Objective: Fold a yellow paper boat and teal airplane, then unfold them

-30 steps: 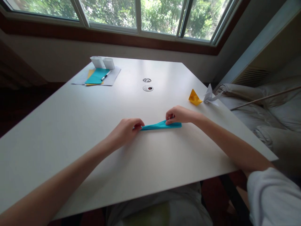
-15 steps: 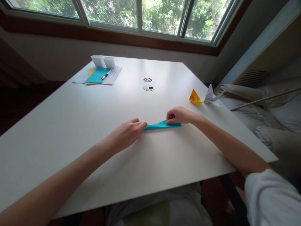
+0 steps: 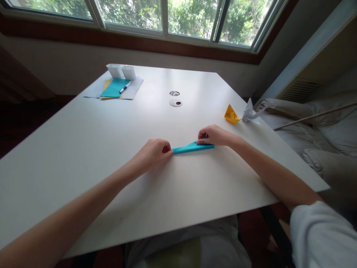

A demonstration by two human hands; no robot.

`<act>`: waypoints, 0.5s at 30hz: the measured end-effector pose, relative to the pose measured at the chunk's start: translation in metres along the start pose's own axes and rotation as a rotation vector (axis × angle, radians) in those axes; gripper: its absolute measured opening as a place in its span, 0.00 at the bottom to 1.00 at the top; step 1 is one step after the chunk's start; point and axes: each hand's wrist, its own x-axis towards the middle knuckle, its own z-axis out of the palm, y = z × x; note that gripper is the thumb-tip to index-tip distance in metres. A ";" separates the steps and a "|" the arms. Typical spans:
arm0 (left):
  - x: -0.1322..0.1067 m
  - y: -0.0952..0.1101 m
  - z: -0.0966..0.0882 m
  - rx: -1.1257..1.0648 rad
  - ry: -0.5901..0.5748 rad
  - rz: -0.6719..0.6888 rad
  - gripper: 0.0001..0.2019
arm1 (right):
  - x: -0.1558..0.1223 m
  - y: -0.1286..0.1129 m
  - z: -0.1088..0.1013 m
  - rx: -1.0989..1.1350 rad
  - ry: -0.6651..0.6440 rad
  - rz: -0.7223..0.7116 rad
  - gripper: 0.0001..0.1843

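Note:
A long, narrow folded strip of teal paper (image 3: pixel 192 147) lies on the white table (image 3: pixel 97 149) in front of me. My left hand (image 3: pixel 152 153) has its fingers curled and pinches the strip's left end. At the right end, my right hand (image 3: pixel 214 135) presses down on the paper with its fingers bent together.
A yellow folded paper boat (image 3: pixel 231 114) and a white paper crane (image 3: pixel 250 112) sit near the right edge. At the far left lie flat teal and yellow sheets (image 3: pixel 113 88) with a pen (image 3: pixel 125 88) and two white paper boxes (image 3: pixel 122 71). Two round cable holes (image 3: pixel 175 98) mark the table's middle.
My left hand stretched its fingers along the strip's left end half a second ago, then curled back into a pinch there. The right hand and the strip have stayed put.

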 end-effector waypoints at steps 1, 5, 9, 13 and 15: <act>0.001 0.000 -0.001 -0.006 -0.025 -0.028 0.10 | 0.000 0.000 0.000 -0.001 0.005 0.010 0.13; 0.001 0.000 0.000 0.013 -0.043 -0.043 0.09 | 0.001 0.000 0.000 -0.018 0.021 0.029 0.12; -0.009 0.003 0.007 0.083 0.092 0.127 0.12 | 0.001 -0.001 0.001 -0.042 0.037 0.033 0.12; -0.020 0.016 0.017 0.439 0.124 0.385 0.14 | 0.001 0.000 0.003 -0.046 0.056 0.030 0.12; -0.024 0.024 0.023 0.619 0.129 0.442 0.15 | 0.002 0.002 0.003 -0.037 0.061 0.032 0.12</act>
